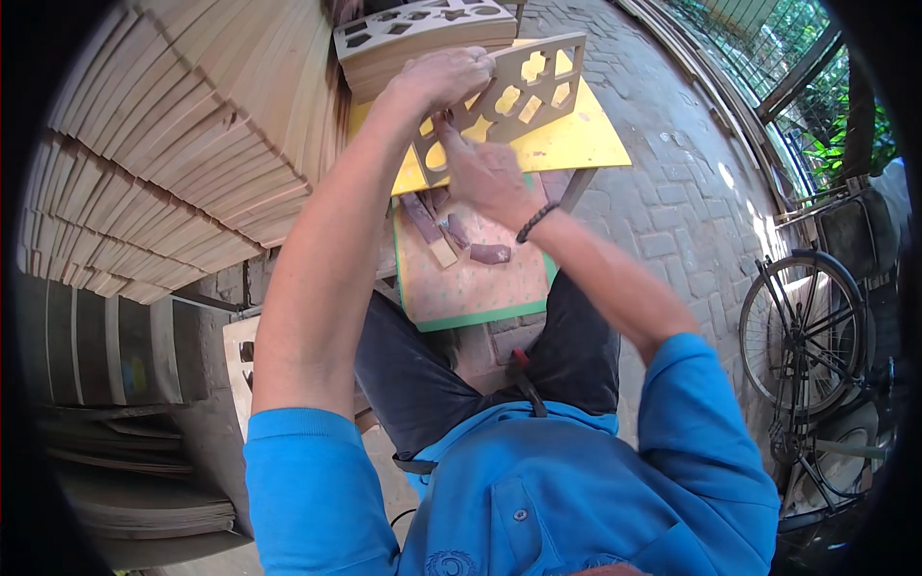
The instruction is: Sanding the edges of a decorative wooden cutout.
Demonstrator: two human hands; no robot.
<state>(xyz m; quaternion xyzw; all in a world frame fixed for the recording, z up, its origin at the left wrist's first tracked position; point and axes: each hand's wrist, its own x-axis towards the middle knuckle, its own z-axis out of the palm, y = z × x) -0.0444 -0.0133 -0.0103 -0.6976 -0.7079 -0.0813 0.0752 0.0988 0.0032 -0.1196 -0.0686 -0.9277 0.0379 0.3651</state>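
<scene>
A thin wooden panel (pixel 543 91) with shaped cut-outs stands on its long edge on a yellow board (pixel 576 144). My left hand (pixel 447 77) is closed over the panel's upper edge near its left end. Below it, my right hand (pixel 490 180) presses against the near face by a cut-out, its index finger stretched up and the other fingers curled. Whatever those fingers may hold is hidden. On a lower pinkish board (pixel 471 298) with a green edge lie a wooden stick partly wrapped in dull purple-brown material (pixel 423 223) and a short purple-brown piece (pixel 490 253).
Behind the left hand sits a stack of similar cut-out panels (pixel 423 60). Tall piles of thin wooden boards (pixel 192 125) fill the left side. A bicycle (pixel 807 326) stands at the right on the brick paving (pixel 663 211). Another cut-out panel (pixel 238 370) is beside my left arm.
</scene>
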